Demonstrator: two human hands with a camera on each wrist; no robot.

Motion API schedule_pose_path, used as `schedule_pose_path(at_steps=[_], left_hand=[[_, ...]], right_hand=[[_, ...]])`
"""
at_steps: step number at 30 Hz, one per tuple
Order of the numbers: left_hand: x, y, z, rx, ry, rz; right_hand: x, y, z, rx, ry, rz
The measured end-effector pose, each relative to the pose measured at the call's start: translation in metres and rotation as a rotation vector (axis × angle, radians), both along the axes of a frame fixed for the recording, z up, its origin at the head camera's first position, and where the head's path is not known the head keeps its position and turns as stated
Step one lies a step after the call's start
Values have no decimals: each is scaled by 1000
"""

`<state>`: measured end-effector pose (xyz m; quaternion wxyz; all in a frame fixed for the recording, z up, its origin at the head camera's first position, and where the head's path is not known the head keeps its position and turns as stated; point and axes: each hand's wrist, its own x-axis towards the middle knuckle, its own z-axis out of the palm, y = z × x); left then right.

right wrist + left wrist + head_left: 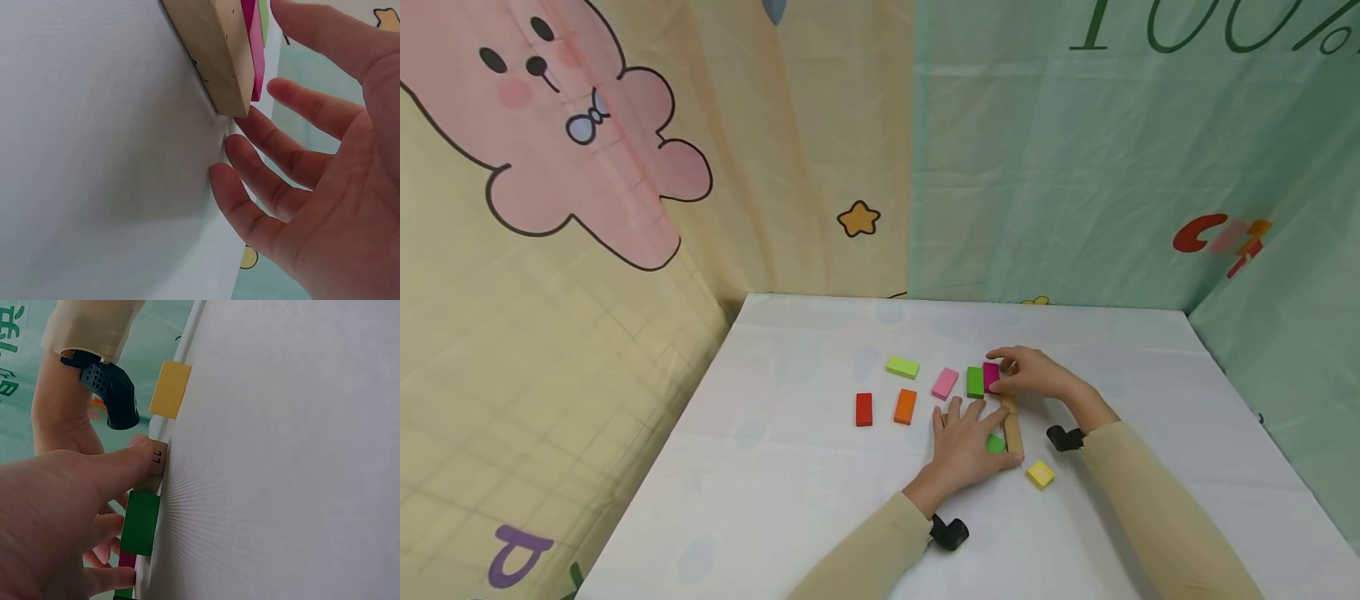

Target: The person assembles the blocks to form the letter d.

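My left hand lies spread over a small group of blocks. Its thumb touches the end of a plain wooden block, and a green block shows beneath the palm. The other fingers reach over the far side of the group, partly covering more wood. At the far end, my right hand is beside a magenta block, thumb tip right at it. In the right wrist view its fingers are spread and loosely bent around the end of a wooden block. A darker green block stands against the magenta one.
Left of the hands lie a pink block, an orange block, a red block and a lime block. Near my left thumb is a yellow block. A white cloth covers the table; printed curtains hang behind.
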<state>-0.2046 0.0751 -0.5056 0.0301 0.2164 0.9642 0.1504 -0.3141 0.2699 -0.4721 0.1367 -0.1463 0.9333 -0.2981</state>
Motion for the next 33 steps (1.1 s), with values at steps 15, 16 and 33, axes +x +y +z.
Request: schedule_pose_path(at_steps=[15,16,33], left_hand=[[-2,5,-7,3,48,3],[-2,5,-6,3,51,3],[-1,2,-4,12,68,3]], right_hand=[[-13,-11,-6,149,52,16],[-13,-11,-5,148,56,9],[-15,-5,-8,5,61,-5]])
